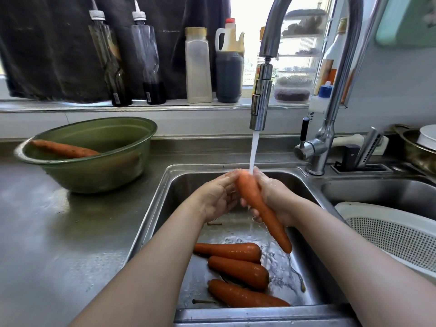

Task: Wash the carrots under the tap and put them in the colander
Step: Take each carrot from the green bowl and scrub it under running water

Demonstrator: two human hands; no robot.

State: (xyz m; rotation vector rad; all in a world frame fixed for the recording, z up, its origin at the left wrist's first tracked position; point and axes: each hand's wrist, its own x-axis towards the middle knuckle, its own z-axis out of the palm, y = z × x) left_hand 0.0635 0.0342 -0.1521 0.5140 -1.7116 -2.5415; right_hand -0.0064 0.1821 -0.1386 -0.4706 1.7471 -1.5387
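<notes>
Water runs from the steel tap onto the thick end of an orange carrot held over the sink. My right hand grips the carrot from the right. My left hand lies flat against its upper left side, fingers together. The carrot slants down to the right, its tip dripping. Three more carrots lie wet on the sink floor below. A white perforated colander sits in the right basin, no carrots visible in it. One carrot rests in a green bowl on the left counter.
Sauce and oil bottles line the window sill behind the sink. The tap's base and lever stand right of the stream, with a peeler and a holder beside them. A pot with a white lid sits at far right.
</notes>
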